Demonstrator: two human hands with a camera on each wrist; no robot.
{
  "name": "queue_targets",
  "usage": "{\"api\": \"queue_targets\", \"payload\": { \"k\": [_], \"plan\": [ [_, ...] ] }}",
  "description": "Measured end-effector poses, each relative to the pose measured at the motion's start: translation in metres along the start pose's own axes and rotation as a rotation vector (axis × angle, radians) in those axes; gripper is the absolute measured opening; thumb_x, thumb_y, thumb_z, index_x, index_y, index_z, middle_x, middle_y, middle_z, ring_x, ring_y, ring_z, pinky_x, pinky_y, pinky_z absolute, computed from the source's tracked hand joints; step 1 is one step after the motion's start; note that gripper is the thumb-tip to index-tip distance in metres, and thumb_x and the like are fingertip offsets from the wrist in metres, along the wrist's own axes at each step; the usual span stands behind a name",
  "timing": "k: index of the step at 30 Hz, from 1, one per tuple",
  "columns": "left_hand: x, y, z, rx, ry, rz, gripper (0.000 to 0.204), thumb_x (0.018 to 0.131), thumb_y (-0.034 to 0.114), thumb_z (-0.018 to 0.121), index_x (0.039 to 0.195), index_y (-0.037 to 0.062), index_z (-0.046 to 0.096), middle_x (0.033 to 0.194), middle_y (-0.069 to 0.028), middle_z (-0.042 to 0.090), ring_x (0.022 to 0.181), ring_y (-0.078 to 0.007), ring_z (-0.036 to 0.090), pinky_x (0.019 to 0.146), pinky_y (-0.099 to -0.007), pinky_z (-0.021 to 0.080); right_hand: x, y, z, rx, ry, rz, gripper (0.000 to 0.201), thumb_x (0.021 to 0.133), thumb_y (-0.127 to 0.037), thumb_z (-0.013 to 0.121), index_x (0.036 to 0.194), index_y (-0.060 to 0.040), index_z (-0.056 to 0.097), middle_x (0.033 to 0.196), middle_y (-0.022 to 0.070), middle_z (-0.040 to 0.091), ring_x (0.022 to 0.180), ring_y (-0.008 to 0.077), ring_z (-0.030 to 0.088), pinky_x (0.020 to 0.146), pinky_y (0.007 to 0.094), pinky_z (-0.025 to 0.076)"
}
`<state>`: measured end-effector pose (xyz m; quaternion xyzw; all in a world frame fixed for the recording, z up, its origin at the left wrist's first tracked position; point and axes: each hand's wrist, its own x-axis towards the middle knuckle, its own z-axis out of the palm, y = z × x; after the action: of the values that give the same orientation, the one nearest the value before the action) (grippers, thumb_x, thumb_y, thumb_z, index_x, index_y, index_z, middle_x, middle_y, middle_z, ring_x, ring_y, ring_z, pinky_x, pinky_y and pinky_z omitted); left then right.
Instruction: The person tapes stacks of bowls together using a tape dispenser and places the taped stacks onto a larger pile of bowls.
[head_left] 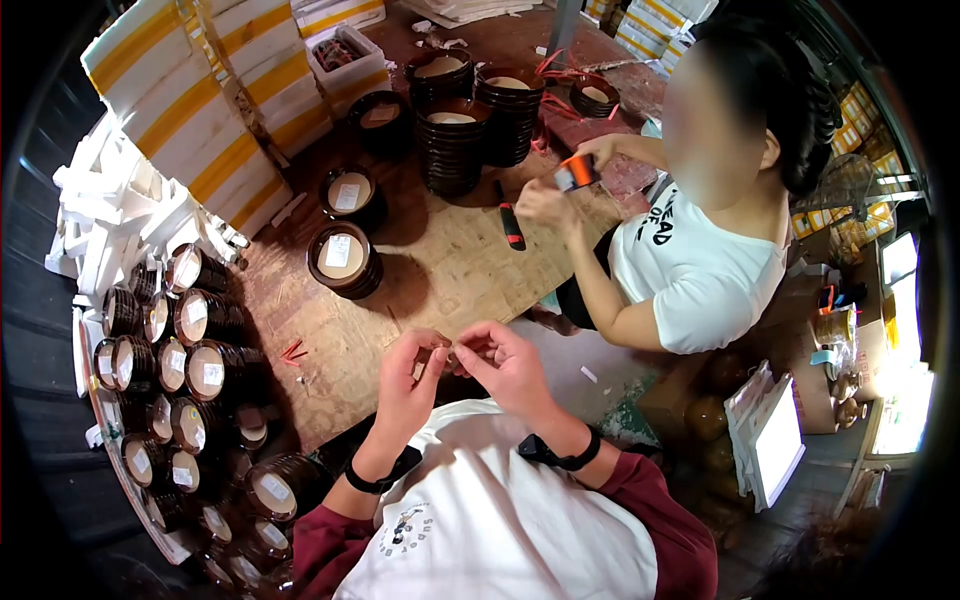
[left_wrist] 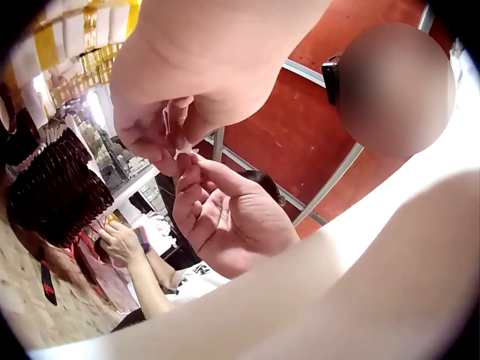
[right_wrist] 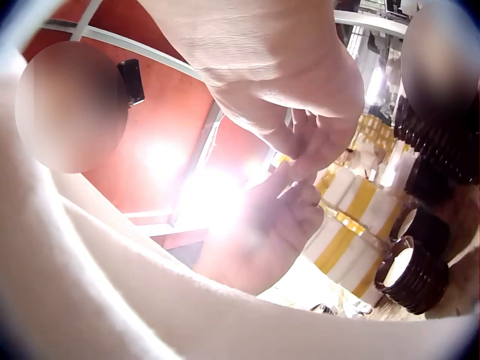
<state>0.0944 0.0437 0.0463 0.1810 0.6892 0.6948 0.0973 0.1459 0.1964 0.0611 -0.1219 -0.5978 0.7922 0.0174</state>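
Close in front of the white shirt, my left hand (head_left: 410, 378) and right hand (head_left: 510, 368) meet fingertip to fingertip. Between them, thumbs and forefingers pinch a small whitish piece (left_wrist: 185, 151), mostly covered by the fingers; its kind cannot be made out. The left wrist view has my left hand (left_wrist: 191, 90) above and my right hand (left_wrist: 232, 221) below. Beyond the hands on the wooden table (head_left: 440, 270) stands a stack of dark brown glazed dishes (head_left: 345, 262), a white label on its pale top. Thin red strips (head_left: 293, 352) lie left of my hands.
Another person (head_left: 690, 240) at the right holds an orange-and-black tool (head_left: 577, 172). A red-and-black-handled tool (head_left: 512, 226) lies on the table. More dark stacks (head_left: 452, 150) stand at the back, several labelled ones (head_left: 205, 370) crowd the left, and white foam boxes (head_left: 190, 110) rise behind.
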Motion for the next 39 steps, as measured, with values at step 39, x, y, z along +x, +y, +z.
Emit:
{"api": "queue_targets", "payload": {
  "k": [39],
  "plan": [
    [-0.056, -0.035, -0.073, -0.304, 0.221, -0.332, 0.028, 0.104, 0.021, 0.056, 0.09, -0.0019, 0.065, 0.083, -0.01, 0.071, 0.062, -0.0102, 0.06, 0.058, -0.0224, 0.046, -0.048, -0.007, 0.017, -0.587, -0.33, 0.069, 0.018, 0.096, -0.007, 0.064, 0.11, 0.0028, 0.07, 0.09, 0.0097, 0.075, 0.078, 0.0149, 0.073, 0.071, 0.0266, 0.056]
  ]
}}
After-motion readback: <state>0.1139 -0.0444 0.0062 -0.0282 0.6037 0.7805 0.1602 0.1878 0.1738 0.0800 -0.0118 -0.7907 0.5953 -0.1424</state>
